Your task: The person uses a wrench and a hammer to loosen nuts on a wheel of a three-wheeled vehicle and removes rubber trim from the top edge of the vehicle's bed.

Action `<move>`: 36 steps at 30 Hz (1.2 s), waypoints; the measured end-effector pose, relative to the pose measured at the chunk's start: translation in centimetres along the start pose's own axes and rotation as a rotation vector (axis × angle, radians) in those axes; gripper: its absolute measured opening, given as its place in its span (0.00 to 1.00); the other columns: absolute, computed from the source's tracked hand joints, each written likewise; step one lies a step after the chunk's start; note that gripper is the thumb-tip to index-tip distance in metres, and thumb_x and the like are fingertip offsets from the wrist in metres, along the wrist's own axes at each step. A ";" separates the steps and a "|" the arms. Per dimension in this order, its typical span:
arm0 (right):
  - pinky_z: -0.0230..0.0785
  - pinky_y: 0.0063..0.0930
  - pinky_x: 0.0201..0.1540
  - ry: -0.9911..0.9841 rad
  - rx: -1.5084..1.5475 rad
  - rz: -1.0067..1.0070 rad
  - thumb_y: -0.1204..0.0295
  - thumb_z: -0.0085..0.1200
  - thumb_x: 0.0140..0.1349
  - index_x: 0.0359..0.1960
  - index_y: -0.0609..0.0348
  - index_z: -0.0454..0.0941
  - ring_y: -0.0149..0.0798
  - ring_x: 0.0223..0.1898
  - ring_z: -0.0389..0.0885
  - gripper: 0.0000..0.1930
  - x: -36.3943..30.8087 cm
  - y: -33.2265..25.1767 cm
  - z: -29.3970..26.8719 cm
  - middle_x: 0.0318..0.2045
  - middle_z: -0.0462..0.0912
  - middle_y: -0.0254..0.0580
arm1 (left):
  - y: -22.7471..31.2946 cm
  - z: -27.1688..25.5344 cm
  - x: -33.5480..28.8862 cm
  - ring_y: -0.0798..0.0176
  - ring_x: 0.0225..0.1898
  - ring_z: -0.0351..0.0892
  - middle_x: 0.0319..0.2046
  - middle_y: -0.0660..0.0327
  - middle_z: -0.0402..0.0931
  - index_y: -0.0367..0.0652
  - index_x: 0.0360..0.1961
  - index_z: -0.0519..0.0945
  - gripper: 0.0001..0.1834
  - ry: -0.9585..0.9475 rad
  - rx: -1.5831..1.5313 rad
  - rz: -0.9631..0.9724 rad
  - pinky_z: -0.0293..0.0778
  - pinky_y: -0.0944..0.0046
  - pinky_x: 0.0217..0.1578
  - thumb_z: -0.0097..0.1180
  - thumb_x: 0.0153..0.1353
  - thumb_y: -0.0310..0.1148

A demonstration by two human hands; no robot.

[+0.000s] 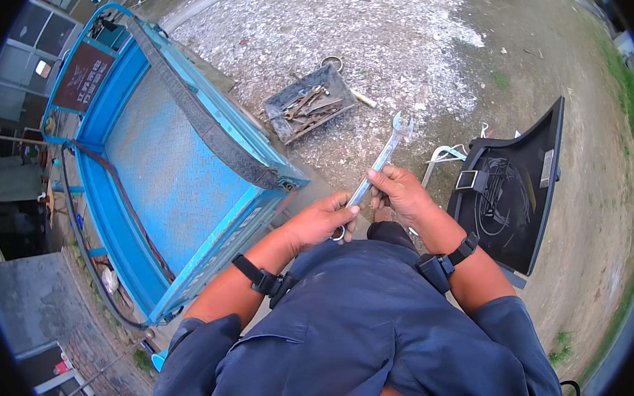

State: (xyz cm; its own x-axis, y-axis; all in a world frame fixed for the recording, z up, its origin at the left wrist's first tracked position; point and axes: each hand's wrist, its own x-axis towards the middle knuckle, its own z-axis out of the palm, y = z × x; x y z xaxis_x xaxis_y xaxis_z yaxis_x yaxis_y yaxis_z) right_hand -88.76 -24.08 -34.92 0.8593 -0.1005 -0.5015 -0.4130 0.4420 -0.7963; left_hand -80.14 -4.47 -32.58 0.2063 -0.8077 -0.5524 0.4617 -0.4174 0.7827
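A long silver combination wrench slants in front of my body, its open jaw up and to the right, its ring end low by my left palm. My left hand is closed round the lower part of the shank, thumb on top. Further up the shank, my right hand pinches it between thumb and fingers. On the ground beyond my hands lies a dark, dirty tray heaped with rusty wrenches and other metal tools.
At my left stands a blue cargo bed with a grey strip along its side rail. A black curved panel with coiled cable lies to my right. Near the tray are a pale handle and a metal ring.
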 end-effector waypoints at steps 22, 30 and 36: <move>0.68 0.20 0.26 -0.162 -0.413 0.290 0.59 0.54 0.68 0.42 0.58 0.80 0.27 0.22 0.77 0.14 32.8 -18.3 -13.5 0.25 0.77 0.31 | 7.9 -12.3 13.7 0.68 0.18 0.70 0.19 0.63 0.69 0.38 0.29 0.70 0.13 0.894 -0.208 -0.372 0.65 0.64 0.19 0.50 0.68 0.36; 0.67 0.19 0.24 -0.206 -0.508 0.476 0.60 0.56 0.66 0.38 0.59 0.79 0.28 0.21 0.77 0.14 44.7 -22.8 -16.6 0.24 0.77 0.34 | 8.6 -16.5 19.0 0.61 0.21 0.77 0.22 0.56 0.74 0.34 0.32 0.73 0.13 1.195 -0.235 -0.508 0.72 0.61 0.22 0.50 0.66 0.36; 0.68 0.21 0.25 -0.184 -0.642 0.561 0.58 0.55 0.66 0.40 0.57 0.80 0.30 0.22 0.77 0.14 53.2 -26.5 -21.4 0.24 0.76 0.33 | 10.1 -19.6 22.0 0.55 0.21 0.81 0.24 0.50 0.77 0.31 0.34 0.75 0.14 1.340 -0.406 -0.545 0.76 0.56 0.23 0.50 0.65 0.35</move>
State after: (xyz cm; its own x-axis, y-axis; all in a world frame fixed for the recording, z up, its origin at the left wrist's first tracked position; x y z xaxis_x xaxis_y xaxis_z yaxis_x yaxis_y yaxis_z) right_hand -38.60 -60.18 -47.72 0.4901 0.1512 -0.8584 -0.8325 -0.2105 -0.5124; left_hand -54.03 -18.33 -42.43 0.4462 0.4675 -0.7631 0.8947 -0.2112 0.3937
